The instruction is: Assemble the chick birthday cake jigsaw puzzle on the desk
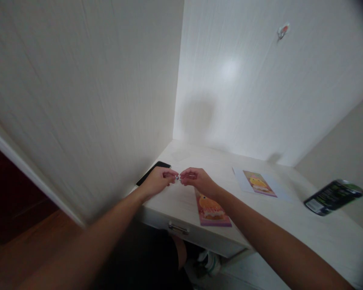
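Two bare hands meet above a white desk [260, 217] set into a corner of pale panelled walls; the left hand [157, 181] and the right hand [196, 180] come fingertip to fingertip, and between them sits a tiny pale object [177, 177], too small and blurred to identify; the fingers of both hands are drawn together in a pinch on that object, thumb against forefinger on each side, so the thing lies right at the meeting point of the two grips, held clear of the desk top; beneath the right hand and wrist, on the desk near its front edge, lies a pink picture card [212, 211] showing an orange cartoon figure; farther along the desk to the right of that card rests a second picture card [259, 183] of the same kind, lying on a white sheet [240, 177]; at the desk's left rear, against the side wall and just behind the left hand, a black phone [153, 171] lies flat, partly hidden by the knuckles; at the desk's far right a dark green-labelled can [334, 196] appears tilted and blurred; a metal drawer handle [178, 228] shows on the desk's front, below the hands; high on the back wall a small hook [282, 30] is fixed.
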Demonstrator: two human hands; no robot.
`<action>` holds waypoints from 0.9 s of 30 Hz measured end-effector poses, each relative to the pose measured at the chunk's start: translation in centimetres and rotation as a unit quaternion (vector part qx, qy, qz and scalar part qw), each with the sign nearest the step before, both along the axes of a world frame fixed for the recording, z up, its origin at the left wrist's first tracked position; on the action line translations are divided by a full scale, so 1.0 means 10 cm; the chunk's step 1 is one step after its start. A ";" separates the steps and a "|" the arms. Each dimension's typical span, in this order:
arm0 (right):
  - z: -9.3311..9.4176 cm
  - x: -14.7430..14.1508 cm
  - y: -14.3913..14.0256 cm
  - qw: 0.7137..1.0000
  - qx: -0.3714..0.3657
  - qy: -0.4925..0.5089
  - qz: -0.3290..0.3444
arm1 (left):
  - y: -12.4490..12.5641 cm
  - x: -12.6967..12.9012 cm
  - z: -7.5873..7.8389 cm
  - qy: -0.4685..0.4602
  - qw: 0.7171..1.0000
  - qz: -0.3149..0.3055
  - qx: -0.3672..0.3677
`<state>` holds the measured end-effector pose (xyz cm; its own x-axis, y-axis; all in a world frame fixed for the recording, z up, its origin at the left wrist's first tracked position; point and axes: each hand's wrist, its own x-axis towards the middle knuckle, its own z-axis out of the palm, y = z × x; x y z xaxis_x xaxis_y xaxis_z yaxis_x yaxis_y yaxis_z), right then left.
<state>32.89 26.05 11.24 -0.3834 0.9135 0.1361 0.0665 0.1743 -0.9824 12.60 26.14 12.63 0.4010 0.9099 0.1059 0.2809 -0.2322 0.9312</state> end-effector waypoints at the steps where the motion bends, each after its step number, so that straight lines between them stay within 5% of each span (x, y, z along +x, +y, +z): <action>1: 0.00 0.00 -0.03 1.000 -0.004 0.018 -0.010 | -0.02 0.03 0.00 -0.005 1.000 -0.001 0.003; 16: 0.10 0.17 -0.13 0.999 0.009 0.022 0.026 | -0.12 0.19 0.00 -0.010 0.999 -0.032 0.043; 27: -0.03 0.21 -0.09 0.998 0.051 0.008 0.021 | -0.13 0.21 0.01 -0.010 0.998 -0.046 0.033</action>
<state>34.97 25.18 10.94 -0.4189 0.8772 0.2347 0.0417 0.2768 -0.9600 14.73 24.82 12.72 0.4791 0.8604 0.1737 0.2378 -0.3177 0.9179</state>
